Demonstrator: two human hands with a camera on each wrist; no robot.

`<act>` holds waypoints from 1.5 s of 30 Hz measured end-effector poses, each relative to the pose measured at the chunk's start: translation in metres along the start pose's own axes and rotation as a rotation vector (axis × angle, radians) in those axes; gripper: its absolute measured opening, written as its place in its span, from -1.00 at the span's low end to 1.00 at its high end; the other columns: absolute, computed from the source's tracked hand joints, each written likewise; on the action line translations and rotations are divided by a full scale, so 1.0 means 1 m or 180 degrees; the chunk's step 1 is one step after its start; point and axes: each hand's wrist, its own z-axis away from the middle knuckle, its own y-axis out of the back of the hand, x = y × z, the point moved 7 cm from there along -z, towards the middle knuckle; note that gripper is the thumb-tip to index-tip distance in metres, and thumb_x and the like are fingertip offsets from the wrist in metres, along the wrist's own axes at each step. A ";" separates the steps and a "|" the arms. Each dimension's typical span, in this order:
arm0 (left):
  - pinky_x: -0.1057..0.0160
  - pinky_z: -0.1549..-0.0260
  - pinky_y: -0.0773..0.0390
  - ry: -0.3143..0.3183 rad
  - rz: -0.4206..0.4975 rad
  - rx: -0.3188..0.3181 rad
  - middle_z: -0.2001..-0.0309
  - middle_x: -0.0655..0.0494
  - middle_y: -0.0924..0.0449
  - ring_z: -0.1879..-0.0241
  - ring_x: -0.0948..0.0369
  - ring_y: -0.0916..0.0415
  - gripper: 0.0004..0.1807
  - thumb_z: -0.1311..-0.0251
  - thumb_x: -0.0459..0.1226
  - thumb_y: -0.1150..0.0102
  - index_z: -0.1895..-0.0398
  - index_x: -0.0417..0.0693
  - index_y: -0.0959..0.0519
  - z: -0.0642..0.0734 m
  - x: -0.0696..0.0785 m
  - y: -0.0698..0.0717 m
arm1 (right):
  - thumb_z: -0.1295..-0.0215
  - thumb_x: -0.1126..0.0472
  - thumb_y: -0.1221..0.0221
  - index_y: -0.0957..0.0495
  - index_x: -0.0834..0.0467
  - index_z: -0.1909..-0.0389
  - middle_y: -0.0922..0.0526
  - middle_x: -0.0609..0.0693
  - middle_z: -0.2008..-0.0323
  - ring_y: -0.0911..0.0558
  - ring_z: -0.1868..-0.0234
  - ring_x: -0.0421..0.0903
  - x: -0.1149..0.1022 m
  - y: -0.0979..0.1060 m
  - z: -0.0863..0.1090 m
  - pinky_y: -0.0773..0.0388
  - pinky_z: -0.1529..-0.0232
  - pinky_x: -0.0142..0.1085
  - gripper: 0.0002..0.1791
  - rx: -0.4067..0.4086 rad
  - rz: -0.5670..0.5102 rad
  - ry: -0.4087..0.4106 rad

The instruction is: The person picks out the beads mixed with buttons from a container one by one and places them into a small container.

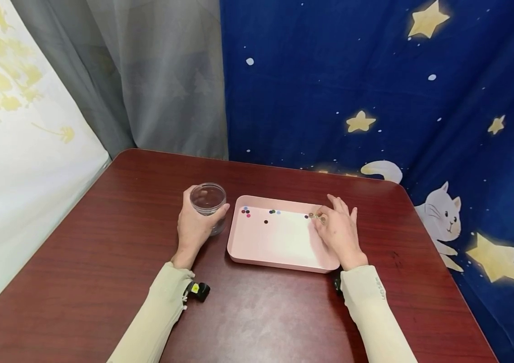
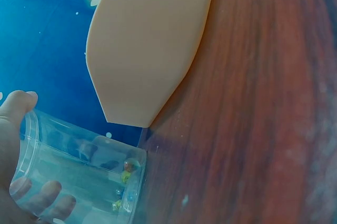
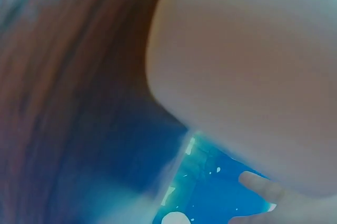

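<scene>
In the head view, a clear jar (image 1: pixel 208 197) is being gripped centre-left by the left hand (image 1: pixel 193 227), any pinch by the right hand (image 1: pixel 339 231) being untellable at beads (image 1: pixel 266 222) left in the central pink tray (image 1: pixel 279 263); in the left wrist's, some jarred beads (image 2: pixel 125 176) are being shown lower left; in the right's, none.

The tray (image 1: pixel 279 244) is pale pink, and the small beads (image 1: pixel 266 222) along it are black, light blue and magenta. Clear and colourless, the jar (image 1: pixel 208 199) shows yellow, blue and reddish-brown pieces (image 2: pixel 126 175) through its wall. The worktop (image 1: pixel 247 312) is dark reddish brown with streaked wood grain. Both sleeves (image 1: pixel 154 302) are pale cream, the right one with dark lettering. A deep blue curtain (image 1: pixel 293 75) carries yellow stars, white dots and a white cat; beside it hangs a plain grey curtain (image 1: pixel 170 75), then a white curtain (image 1: pixel 25 146) with yellow floral print.
</scene>
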 end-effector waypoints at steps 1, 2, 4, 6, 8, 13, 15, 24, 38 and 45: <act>-0.03 -0.20 -0.49 -0.0004 0.0006 0.0001 -0.20 0.14 -0.66 -0.20 0.15 -0.60 -0.01 0.12 0.16 -0.65 -0.41 0.32 -0.33 0.000 0.000 0.000 | -0.35 0.13 -0.37 -0.74 0.10 0.18 -0.33 0.24 -0.54 -0.19 -0.61 0.30 -0.001 0.000 0.000 0.16 -0.48 0.54 -0.86 0.0018 -0.0004 0.0025; -0.03 -0.20 -0.49 -0.0006 0.0007 0.0005 -0.20 0.13 -0.66 -0.20 0.15 -0.60 -0.01 0.12 0.16 -0.65 -0.41 0.32 -0.33 0.000 0.000 -0.001 | -0.35 0.12 -0.36 -0.74 0.10 0.18 -0.33 0.24 -0.54 -0.19 -0.61 0.31 -0.001 0.000 -0.001 0.17 -0.48 0.55 -0.86 0.0026 -0.0006 0.0045; -0.03 -0.21 -0.48 -0.0012 0.0017 0.0005 -0.21 0.11 -0.66 -0.21 0.14 -0.60 -0.01 0.12 0.16 -0.65 -0.41 0.31 -0.33 -0.001 0.000 -0.001 | -0.36 0.12 -0.36 -0.74 0.09 0.18 -0.33 0.24 -0.54 -0.19 -0.61 0.31 -0.003 0.001 -0.001 0.17 -0.49 0.54 -0.86 0.0036 -0.0027 0.0068; -0.04 -0.22 -0.48 -0.0020 0.0030 -0.0004 -0.22 0.10 -0.65 -0.22 0.14 -0.59 0.00 0.11 0.16 -0.65 -0.42 0.30 -0.32 -0.001 0.000 -0.002 | -0.35 0.12 -0.36 -0.74 0.08 0.18 -0.34 0.24 -0.54 -0.19 -0.61 0.31 -0.004 0.000 -0.002 0.17 -0.49 0.54 -0.87 0.0032 -0.0049 0.0083; -0.03 -0.22 -0.48 -0.0016 0.0022 -0.0001 -0.21 0.12 -0.66 -0.22 0.14 -0.59 0.00 0.11 0.16 -0.64 -0.43 0.30 -0.32 -0.001 0.000 -0.001 | -0.35 0.12 -0.35 -0.74 0.08 0.18 -0.33 0.24 -0.54 -0.18 -0.62 0.30 -0.006 -0.001 -0.002 0.18 -0.50 0.53 -0.87 0.0000 -0.0075 0.0079; -0.04 -0.20 -0.48 0.0055 -0.0042 0.0032 -0.18 0.23 -0.66 -0.21 0.16 -0.59 0.00 0.13 0.19 -0.64 -0.41 0.35 -0.33 0.001 -0.002 0.004 | -0.35 0.11 -0.37 -0.74 0.06 0.20 -0.34 0.21 -0.54 -0.18 -0.63 0.25 -0.014 -0.004 -0.003 0.20 -0.52 0.50 -0.87 -0.0077 -0.0165 0.0088; -0.05 -0.20 -0.48 0.0068 -0.0051 0.0036 -0.18 0.24 -0.65 -0.21 0.16 -0.59 0.00 0.13 0.19 -0.64 -0.41 0.36 -0.32 0.001 -0.003 0.006 | -0.35 0.11 -0.37 -0.74 0.06 0.22 -0.34 0.20 -0.54 -0.18 -0.62 0.24 -0.018 -0.005 -0.003 0.20 -0.53 0.49 -0.89 -0.0088 -0.0208 0.0097; -0.03 -0.21 -0.47 0.0020 -0.0015 0.0017 -0.20 0.15 -0.65 -0.21 0.15 -0.59 0.00 0.13 0.17 -0.65 -0.41 0.32 -0.33 0.002 -0.004 0.005 | -0.38 0.08 -0.36 -0.73 0.04 0.22 -0.35 0.19 -0.52 -0.20 -0.61 0.22 -0.034 -0.004 -0.003 0.21 -0.57 0.43 -0.88 -0.0116 -0.0298 0.0096; -0.06 -0.20 -0.49 0.0010 -0.0035 -0.0011 -0.19 0.17 -0.66 -0.20 0.13 -0.60 0.00 0.12 0.18 -0.64 -0.42 0.33 -0.32 0.001 0.000 0.002 | -0.36 0.00 -0.36 -0.72 -0.04 0.21 -0.43 0.09 -0.47 -0.31 -0.55 0.14 -0.067 -0.002 -0.006 0.10 -0.63 0.26 -0.87 -0.0001 -0.0472 0.0228; -0.03 -0.21 -0.49 0.0009 -0.0010 -0.0019 -0.20 0.12 -0.66 -0.20 0.14 -0.59 -0.02 0.10 0.14 -0.65 -0.42 0.33 -0.32 0.000 0.000 0.001 | -0.36 0.04 -0.37 -0.73 0.00 0.21 -0.46 0.11 -0.43 -0.37 -0.50 0.19 -0.088 -0.002 -0.008 0.05 -0.63 0.23 -0.87 0.0060 -0.0722 0.0386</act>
